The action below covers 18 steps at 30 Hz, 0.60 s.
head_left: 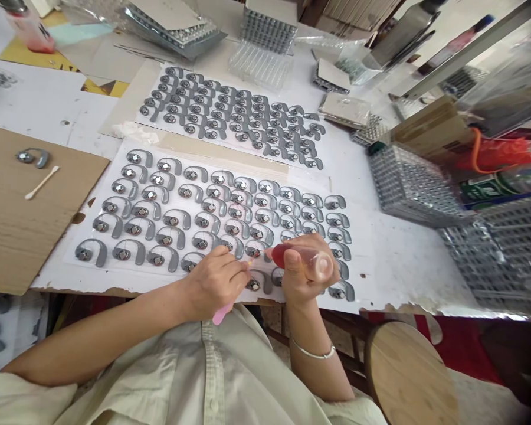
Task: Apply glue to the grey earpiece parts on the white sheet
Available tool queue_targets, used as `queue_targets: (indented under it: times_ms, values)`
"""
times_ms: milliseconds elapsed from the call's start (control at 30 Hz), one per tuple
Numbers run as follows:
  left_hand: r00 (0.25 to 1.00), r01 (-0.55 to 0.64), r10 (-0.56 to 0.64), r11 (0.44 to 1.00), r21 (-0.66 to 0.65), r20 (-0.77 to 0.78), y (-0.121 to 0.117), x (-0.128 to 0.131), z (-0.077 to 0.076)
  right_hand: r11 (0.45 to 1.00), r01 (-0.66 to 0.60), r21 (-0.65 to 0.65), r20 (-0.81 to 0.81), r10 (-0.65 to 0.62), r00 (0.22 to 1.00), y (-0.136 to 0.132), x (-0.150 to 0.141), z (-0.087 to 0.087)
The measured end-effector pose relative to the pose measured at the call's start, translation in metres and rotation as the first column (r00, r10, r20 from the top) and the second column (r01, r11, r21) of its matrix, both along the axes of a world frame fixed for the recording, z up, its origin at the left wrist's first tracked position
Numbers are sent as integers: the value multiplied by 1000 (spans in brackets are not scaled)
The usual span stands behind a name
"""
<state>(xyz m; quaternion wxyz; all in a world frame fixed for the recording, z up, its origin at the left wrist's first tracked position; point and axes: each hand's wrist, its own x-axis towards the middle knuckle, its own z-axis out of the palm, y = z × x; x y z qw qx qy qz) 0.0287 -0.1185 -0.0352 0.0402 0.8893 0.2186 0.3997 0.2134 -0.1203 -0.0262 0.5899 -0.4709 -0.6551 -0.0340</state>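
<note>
The left hand (219, 276) has its fingers closed around a pink-handled tool (222, 314), while the right hand (312, 271) grips a bottle of red liquid (301, 260), its narrow end toward the left fingers. Just beyond the fingertips lies a grey hook-shaped piece (255, 252), among rows of similar pieces on a white sheet (367, 277). Far right of the right fingers, a green label (487, 188) carries pale marks too blurred to read.
</note>
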Motion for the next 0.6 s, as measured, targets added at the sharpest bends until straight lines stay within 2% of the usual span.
queue_targets:
  times_ms: [267, 600]
  values:
    - [1000, -3, 3, 1000, -17, 3, -1, -1, 0, 1000, 9, -7, -128, -10, 992, -4, 4, -3]
    - [1000, -2, 1, 1000, -16, -5, -1, 0, 0, 1000, 13, 4, -68, -12, 998, -4, 6, -7]
